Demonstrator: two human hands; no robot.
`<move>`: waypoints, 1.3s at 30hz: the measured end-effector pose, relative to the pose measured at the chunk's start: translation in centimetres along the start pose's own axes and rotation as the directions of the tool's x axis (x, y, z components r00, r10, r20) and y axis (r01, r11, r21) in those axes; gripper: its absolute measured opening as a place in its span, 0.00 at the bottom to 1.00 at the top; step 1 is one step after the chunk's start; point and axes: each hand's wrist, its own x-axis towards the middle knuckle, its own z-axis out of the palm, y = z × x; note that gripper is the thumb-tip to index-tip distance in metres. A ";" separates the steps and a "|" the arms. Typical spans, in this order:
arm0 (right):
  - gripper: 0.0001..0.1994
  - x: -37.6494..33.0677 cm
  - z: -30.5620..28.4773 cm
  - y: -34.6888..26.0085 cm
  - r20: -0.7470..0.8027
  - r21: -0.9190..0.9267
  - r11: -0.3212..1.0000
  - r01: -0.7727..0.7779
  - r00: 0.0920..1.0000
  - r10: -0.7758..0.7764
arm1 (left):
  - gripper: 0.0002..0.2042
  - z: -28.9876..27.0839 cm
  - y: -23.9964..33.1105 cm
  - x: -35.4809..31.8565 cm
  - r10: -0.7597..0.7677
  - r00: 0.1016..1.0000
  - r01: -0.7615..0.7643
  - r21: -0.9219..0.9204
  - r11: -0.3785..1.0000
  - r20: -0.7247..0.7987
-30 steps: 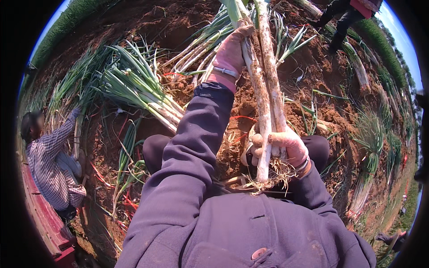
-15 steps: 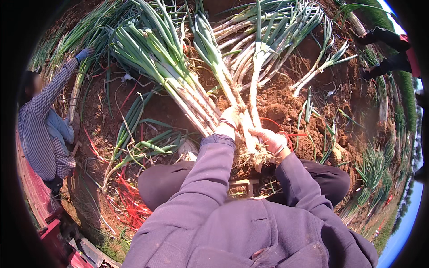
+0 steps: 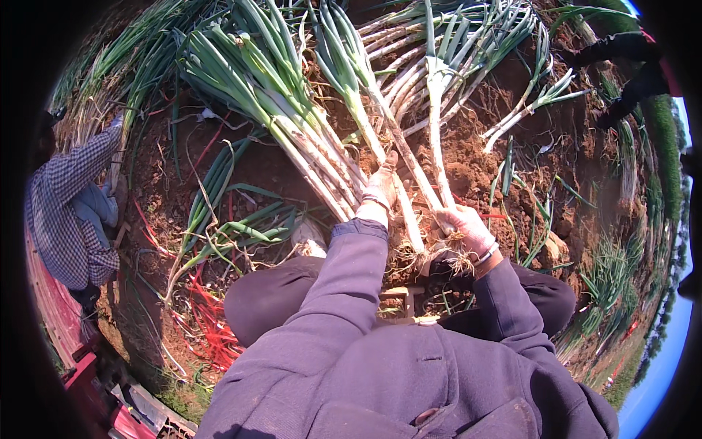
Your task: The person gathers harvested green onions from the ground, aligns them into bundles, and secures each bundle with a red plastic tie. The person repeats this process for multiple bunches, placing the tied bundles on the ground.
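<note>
Pale-stemmed, green-topped leeks or large green onions run away from me over the soil. My left hand, in a light glove, is closed round the lower stem of one green onion, its root end pointing toward me. To the right, my right hand, also gloved, grips the root ends of two more green onions, whose stems spread apart upward. Stringy roots hang below that hand. Beside my left hand lies a thick bundle of green onions, leaves at the far end.
More green onions are heaped behind on reddish soil. Red strings lie tangled at left. A co-worker in a checked shirt sits far left, near a red vehicle part. Another person's dark legs show at upper right.
My right hand has moved right and slightly toward me with its green onions, separating them from the one in my left hand. The co-worker's arm has drawn back and down.
</note>
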 end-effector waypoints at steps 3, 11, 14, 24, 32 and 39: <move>0.13 -0.5 1.2 -4.2 -0.093 0.185 0.974 -0.131 0.984 0.150 | 0.18 -1.6 -0.1 0.8 -0.127 0.984 0.139 -0.091 0.986 0.121; 0.16 -8.5 7.8 -12.2 0.139 0.178 0.984 -0.015 0.990 -0.010 | 0.16 1.4 -1.0 0.2 0.083 0.956 -0.045 0.139 0.989 -0.281; 0.15 -3.7 5.6 -5.4 0.127 -0.008 0.998 -0.070 0.989 0.070 | 0.16 0.8 -2.3 -0.5 0.020 0.996 -0.029 -0.094 0.995 -0.091; 0.18 -0.9 2.8 -2.4 -0.037 -0.621 0.782 0.048 0.995 -0.091 | 0.16 0.1 -3.1 -0.1 0.033 0.996 -0.004 -0.330 0.944 0.085; 0.16 1.7 -0.4 0.0 -0.138 -0.402 0.898 -0.180 0.981 0.135 | 0.03 0.2 -1.3 -0.4 -0.121 0.991 0.131 -0.194 0.972 0.064; 0.16 4.0 -1.0 2.6 -0.052 -0.006 0.947 -0.322 0.946 0.321 | 0.16 -2.9 -0.3 -0.1 -0.237 0.956 0.246 -0.030 0.969 0.175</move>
